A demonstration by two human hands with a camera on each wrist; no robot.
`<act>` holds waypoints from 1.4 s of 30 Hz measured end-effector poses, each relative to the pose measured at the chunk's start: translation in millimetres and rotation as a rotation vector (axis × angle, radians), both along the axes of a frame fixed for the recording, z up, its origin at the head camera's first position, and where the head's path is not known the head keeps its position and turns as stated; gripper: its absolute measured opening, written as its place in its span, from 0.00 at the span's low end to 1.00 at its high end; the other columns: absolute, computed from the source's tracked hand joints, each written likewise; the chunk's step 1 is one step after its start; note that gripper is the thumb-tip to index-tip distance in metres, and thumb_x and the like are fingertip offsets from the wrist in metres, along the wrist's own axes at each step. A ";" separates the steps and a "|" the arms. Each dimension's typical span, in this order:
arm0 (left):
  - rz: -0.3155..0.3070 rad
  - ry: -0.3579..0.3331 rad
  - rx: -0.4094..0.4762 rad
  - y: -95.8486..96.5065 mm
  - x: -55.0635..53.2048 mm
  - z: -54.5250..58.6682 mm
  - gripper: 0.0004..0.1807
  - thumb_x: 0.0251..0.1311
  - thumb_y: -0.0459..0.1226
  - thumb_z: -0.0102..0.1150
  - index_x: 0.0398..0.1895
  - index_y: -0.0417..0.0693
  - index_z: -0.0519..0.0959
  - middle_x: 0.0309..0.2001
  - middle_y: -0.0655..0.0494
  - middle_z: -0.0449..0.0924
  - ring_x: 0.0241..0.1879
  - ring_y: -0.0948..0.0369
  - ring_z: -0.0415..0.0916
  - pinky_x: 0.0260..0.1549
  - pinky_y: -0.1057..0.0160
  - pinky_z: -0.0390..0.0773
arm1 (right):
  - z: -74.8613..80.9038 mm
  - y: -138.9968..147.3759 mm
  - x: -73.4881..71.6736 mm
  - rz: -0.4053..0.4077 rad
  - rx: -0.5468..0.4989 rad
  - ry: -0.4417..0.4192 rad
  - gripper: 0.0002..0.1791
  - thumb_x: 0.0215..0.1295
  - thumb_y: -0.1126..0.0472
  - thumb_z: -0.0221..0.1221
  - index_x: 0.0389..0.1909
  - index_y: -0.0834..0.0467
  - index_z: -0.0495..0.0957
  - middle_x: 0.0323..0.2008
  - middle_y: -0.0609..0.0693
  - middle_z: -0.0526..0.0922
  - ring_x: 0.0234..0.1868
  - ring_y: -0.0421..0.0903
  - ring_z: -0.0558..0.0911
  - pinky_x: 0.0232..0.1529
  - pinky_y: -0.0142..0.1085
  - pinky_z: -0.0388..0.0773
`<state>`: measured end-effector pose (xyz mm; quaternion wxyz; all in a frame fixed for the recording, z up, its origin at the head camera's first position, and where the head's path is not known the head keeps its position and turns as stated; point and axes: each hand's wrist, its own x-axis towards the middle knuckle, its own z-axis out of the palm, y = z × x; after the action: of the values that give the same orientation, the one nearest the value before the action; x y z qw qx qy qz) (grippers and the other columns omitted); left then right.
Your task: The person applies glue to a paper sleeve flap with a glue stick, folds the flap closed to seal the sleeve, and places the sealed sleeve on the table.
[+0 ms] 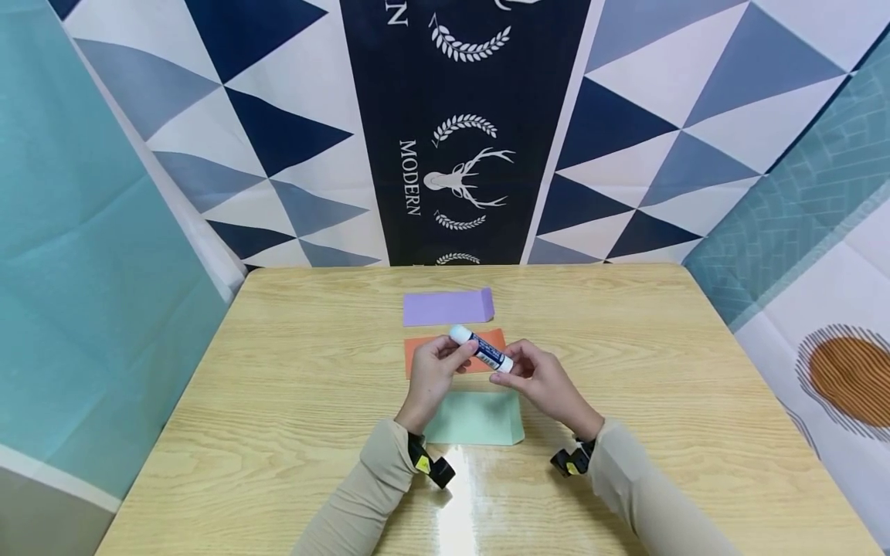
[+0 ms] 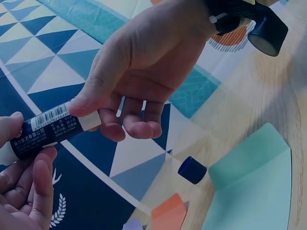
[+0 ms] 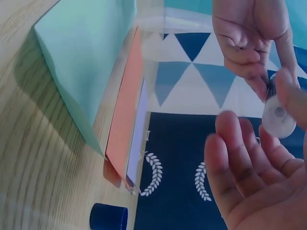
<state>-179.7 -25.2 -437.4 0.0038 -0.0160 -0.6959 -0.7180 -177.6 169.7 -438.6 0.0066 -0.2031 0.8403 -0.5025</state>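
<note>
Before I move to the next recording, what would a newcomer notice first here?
The glue stick, held by both the left hand and right hand above the table. Then three envelopes in a row: purple envelope farthest, orange envelope between, green envelope nearest the person. Behind, a white deer stands out on the dark panel.

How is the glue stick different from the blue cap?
The glue stick is held in the left hand and right hand; the blue cap sits on the table. The glue stick is longer than the blue cap. The glue stick has printed writing; the blue cap shows none. Both are round with dark blue sides.
</note>
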 end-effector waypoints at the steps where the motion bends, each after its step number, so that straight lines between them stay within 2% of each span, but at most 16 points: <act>1: -0.002 0.004 -0.003 0.2 0.1 0.1 0.17 0.60 0.44 0.65 0.42 0.37 0.83 0.35 0.49 0.85 0.34 0.56 0.82 0.34 0.68 0.81 | 0.0 0.2 -0.1 -0.001 0.003 0.012 0.12 0.60 0.61 0.67 0.40 0.63 0.77 0.29 0.53 0.81 0.25 0.38 0.77 0.26 0.30 0.76; 3: -0.009 0.013 -0.008 0.0 0.4 0.8 0.17 0.60 0.44 0.65 0.42 0.38 0.83 0.35 0.50 0.84 0.33 0.61 0.80 0.35 0.68 0.80 | 1.1 1.3 -0.4 0.029 0.004 0.010 0.09 0.65 0.61 0.62 0.40 0.63 0.78 0.30 0.54 0.81 0.26 0.40 0.78 0.28 0.33 0.79; 5: -0.016 0.029 -0.012 -0.4 0.3 0.9 0.17 0.61 0.43 0.65 0.42 0.37 0.83 0.34 0.50 0.83 0.32 0.65 0.78 0.35 0.68 0.80 | 2.8 3.1 -1.0 0.097 0.003 -0.026 0.09 0.72 0.61 0.55 0.39 0.63 0.78 0.31 0.57 0.80 0.28 0.43 0.80 0.32 0.38 0.81; 8: -0.027 0.041 -0.010 -1.0 -0.6 0.7 0.16 0.62 0.41 0.64 0.42 0.36 0.82 0.34 0.49 0.83 0.33 0.63 0.79 0.35 0.67 0.80 | 4.7 5.4 -2.0 0.208 -0.002 -0.112 0.17 0.78 0.59 0.43 0.38 0.66 0.76 0.34 0.62 0.80 0.32 0.46 0.82 0.38 0.44 0.82; 11: -0.026 0.038 -0.009 -0.8 -1.6 -1.0 0.16 0.62 0.41 0.64 0.42 0.34 0.82 0.35 0.48 0.84 0.33 0.61 0.80 0.35 0.67 0.81 | 4.1 6.2 -2.6 0.239 -0.001 -0.158 0.21 0.80 0.57 0.39 0.39 0.67 0.76 0.35 0.65 0.80 0.32 0.47 0.82 0.39 0.46 0.82; 14: -0.010 0.024 -0.013 -0.2 -2.0 -2.3 0.17 0.62 0.42 0.64 0.42 0.35 0.82 0.36 0.47 0.85 0.32 0.63 0.80 0.35 0.66 0.81 | 1.5 6.1 -2.0 0.195 -0.014 -0.160 0.18 0.78 0.57 0.43 0.43 0.66 0.76 0.35 0.64 0.80 0.31 0.47 0.82 0.38 0.45 0.82; 17: 0.012 0.020 -0.029 0.5 -1.8 -3.2 0.17 0.61 0.43 0.65 0.42 0.36 0.82 0.36 0.46 0.85 0.31 0.66 0.79 0.36 0.63 0.81 | -0.5 4.8 -1.0 0.129 -0.039 -0.150 0.12 0.73 0.59 0.54 0.47 0.65 0.74 0.34 0.61 0.82 0.29 0.43 0.81 0.35 0.42 0.83; 21: 0.014 0.022 -0.040 1.3 -1.2 -4.3 0.16 0.61 0.42 0.65 0.41 0.37 0.83 0.36 0.45 0.85 0.32 0.63 0.79 0.39 0.55 0.82 | -0.1 3.3 -0.2 0.070 -0.043 -0.105 0.14 0.64 0.62 0.63 0.45 0.65 0.73 0.32 0.57 0.83 0.28 0.39 0.79 0.31 0.36 0.81; 25: -0.009 0.026 -0.041 1.5 0.3 -3.4 0.14 0.60 0.42 0.65 0.42 0.39 0.83 0.36 0.46 0.84 0.33 0.62 0.79 0.41 0.51 0.81 | 1.5 4.8 -0.3 0.076 -0.015 -0.065 0.10 0.67 0.63 0.59 0.43 0.65 0.76 0.33 0.62 0.82 0.28 0.43 0.80 0.31 0.36 0.81; 30: -0.028 0.040 -0.041 1.0 0.8 -2.8 0.15 0.61 0.43 0.65 0.42 0.39 0.83 0.36 0.47 0.83 0.34 0.64 0.78 0.41 0.53 0.80 | 2.1 7.9 -0.5 0.112 -0.007 -0.089 0.12 0.72 0.61 0.53 0.47 0.65 0.78 0.36 0.66 0.81 0.30 0.45 0.82 0.36 0.43 0.83; 38: -0.014 0.022 -0.038 -0.6 1.6 -4.9 0.15 0.61 0.42 0.65 0.42 0.40 0.83 0.38 0.46 0.84 0.35 0.59 0.80 0.40 0.57 0.80 | -1.4 6.7 -0.8 0.095 -0.036 -0.107 0.15 0.71 0.60 0.56 0.50 0.68 0.78 0.39 0.67 0.82 0.32 0.43 0.83 0.37 0.44 0.84; 42: -0.020 0.033 -0.027 -0.1 0.7 -4.9 0.14 0.61 0.42 0.65 0.42 0.40 0.83 0.37 0.46 0.84 0.37 0.53 0.80 0.40 0.57 0.80 | -0.2 6.4 -0.9 0.079 -0.029 -0.100 0.15 0.70 0.60 0.57 0.49 0.68 0.79 0.38 0.67 0.82 0.32 0.45 0.83 0.35 0.40 0.84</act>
<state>-179.0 -25.2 -442.3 0.0080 -0.0347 -0.7053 -0.7080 -178.6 176.1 -438.8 0.0654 -0.2109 0.8229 -0.5235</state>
